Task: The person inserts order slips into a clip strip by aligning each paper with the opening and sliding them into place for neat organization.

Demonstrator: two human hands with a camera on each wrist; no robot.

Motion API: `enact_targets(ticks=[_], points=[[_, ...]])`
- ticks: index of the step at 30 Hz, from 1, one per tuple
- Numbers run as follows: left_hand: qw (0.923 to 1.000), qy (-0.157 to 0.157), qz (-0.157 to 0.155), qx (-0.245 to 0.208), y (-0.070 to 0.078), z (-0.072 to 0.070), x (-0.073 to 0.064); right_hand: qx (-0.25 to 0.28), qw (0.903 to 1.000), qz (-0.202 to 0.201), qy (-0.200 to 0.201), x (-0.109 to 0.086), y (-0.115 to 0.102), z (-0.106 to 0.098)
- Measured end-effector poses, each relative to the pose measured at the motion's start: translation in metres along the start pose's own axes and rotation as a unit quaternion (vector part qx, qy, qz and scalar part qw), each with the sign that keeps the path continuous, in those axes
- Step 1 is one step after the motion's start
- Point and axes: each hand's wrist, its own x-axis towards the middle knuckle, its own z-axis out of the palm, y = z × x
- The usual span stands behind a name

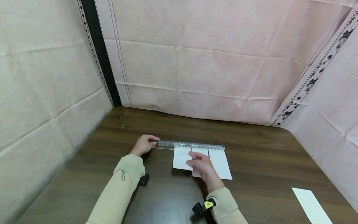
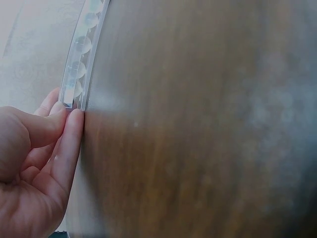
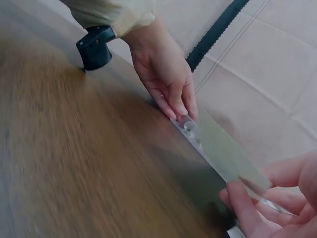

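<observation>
A clear plastic rail with a row of round transparent beads or rollers inside is held just above the brown table. Its left end is pinched between the thumb and fingers of my left hand; the left wrist view shows this grip on the rail closely. Three white paper slips hang side by side from it: a left slip, a middle slip and a right slip. My right hand pinches the left slip near its right edge, partly covering the middle one.
Another lined white paper slip lies on the table at the front right. Pale cloth hangs behind the table and along both sides. Each wrist wears a black camera, such as the left wrist camera.
</observation>
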Motion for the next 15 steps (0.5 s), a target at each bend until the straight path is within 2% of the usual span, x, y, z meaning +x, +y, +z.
enact_targets(ticks=[9, 15], points=[[1.0000, -0.003, 0.003, -0.001, 0.001, -0.001, 0.000, 0.021, 0.9991, -0.015, 0.033, -0.002, -0.003, -0.015], [1.0000, -0.002, 0.006, 0.000, 0.001, 0.000, 0.000, 0.065, 0.9957, -0.022, 0.061, 0.000, 0.001, -0.025]])
